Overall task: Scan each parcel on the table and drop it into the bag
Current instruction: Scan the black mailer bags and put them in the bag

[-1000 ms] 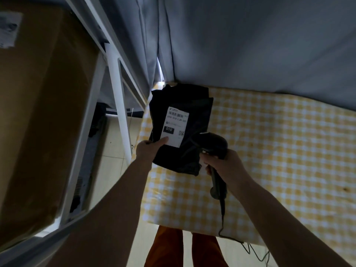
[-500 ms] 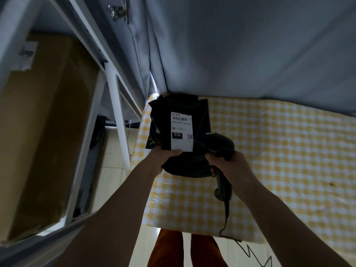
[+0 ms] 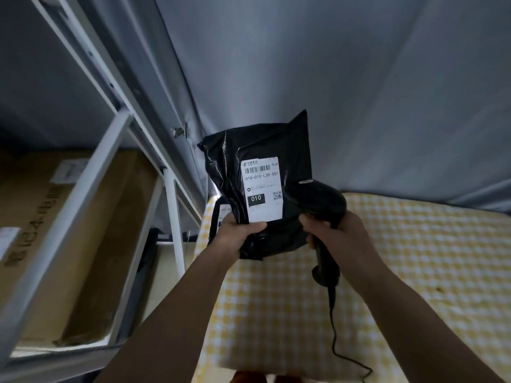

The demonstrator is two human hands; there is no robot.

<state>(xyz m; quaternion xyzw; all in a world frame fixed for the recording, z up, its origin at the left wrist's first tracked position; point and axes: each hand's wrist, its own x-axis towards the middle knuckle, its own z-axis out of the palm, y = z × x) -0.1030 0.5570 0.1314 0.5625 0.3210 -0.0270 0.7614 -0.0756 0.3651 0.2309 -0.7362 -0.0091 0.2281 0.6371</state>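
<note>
The left hand (image 3: 240, 235) grips a black parcel (image 3: 257, 186) upright above the table (image 3: 401, 258). Beside those fingers, the right hand (image 3: 340, 236) grips the scanner (image 3: 325, 205). A second parcel (image 3: 221, 214) peeks out behind the left fingers, near a shelf (image 3: 91, 189) with a box (image 3: 41, 217).

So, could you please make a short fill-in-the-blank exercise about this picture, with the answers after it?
1. The left hand holds a ____ plastic parcel by its lower edge.
2. The right hand grips a handheld ____ with a cable.
3. The large number in the dark box on the white label reads ____.
4. The table has a yellow and white ____ cloth.

Answers: black; scanner; 010; checked
</note>
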